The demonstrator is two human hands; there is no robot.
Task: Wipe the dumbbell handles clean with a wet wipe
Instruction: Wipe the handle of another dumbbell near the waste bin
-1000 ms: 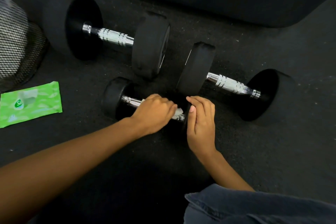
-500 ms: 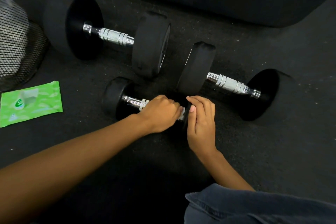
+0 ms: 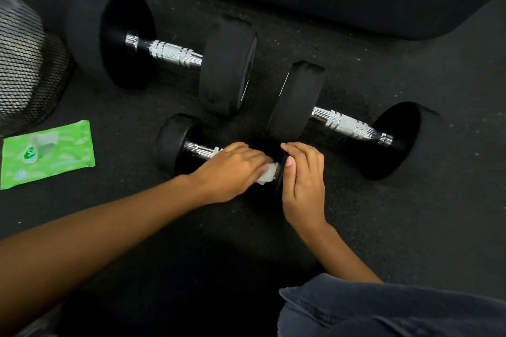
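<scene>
- My L hand (image 3: pixel 232 169) is curled round the wet wipe (image 3: pixel 267 174), which is wrapped on the small dumbbell (image 3: pixel 171 145) handle at its R end.
- My R hand (image 3: pixel 304 180) grips that dumbbell's R head, fingers curled over it, thumb just beside the wipe.
- Beyond my hands: L big dumbbell (image 3: pixel 178 53) and R big dumbbell (image 3: pixel 347 124), inner heads near each other.
- Green wipes pack (image 3: pixel 63 156) sits well L of my L hand, w/ a mesh bin (image 3: pixel 24 63) beyond it.

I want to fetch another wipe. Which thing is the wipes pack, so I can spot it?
Find the black mesh bin on the far left. On the dark floor just in front of it lies the wipes pack. It is the only bright green thing; the dumbbells nearby are black and silver.
</scene>
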